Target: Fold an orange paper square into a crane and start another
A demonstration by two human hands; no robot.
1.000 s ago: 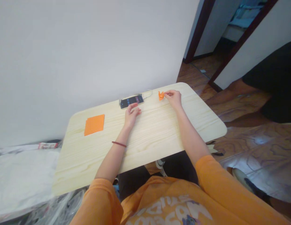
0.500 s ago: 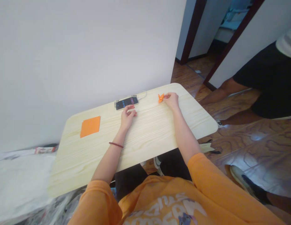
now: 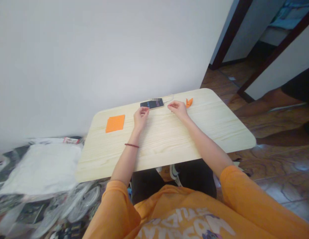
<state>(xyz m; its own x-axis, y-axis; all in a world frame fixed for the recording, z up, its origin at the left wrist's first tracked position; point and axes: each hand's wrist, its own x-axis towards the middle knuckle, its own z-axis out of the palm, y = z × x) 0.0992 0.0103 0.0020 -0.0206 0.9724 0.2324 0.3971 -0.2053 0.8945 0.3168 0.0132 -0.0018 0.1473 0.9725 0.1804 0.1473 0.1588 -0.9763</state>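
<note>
My left hand (image 3: 141,119) is at the near edge of a dark phone (image 3: 154,103), its fingers loosely bent with a small gap and nothing in them. My right hand (image 3: 178,110) hovers over the table just right of the phone, empty, with fingers loosely curved and a little apart. Just beyond the back of this hand stands a small folded orange paper figure (image 3: 189,103), with pointed tips like an origami crane. A stack of square orange paper (image 3: 115,123) lies to the left of my left hand.
The pale wooden table (image 3: 164,146) stands against a white wall. A white cable (image 3: 170,98) runs from the phone. Beyond the table's right end, a person's legs (image 3: 276,103) show. White and plastic-wrapped items (image 3: 45,169) lie at lower left.
My right hand has let go of the paper figure and moved left towards the phone. The figure stays on the table. The view has turned left, shifting everything rightward.
</note>
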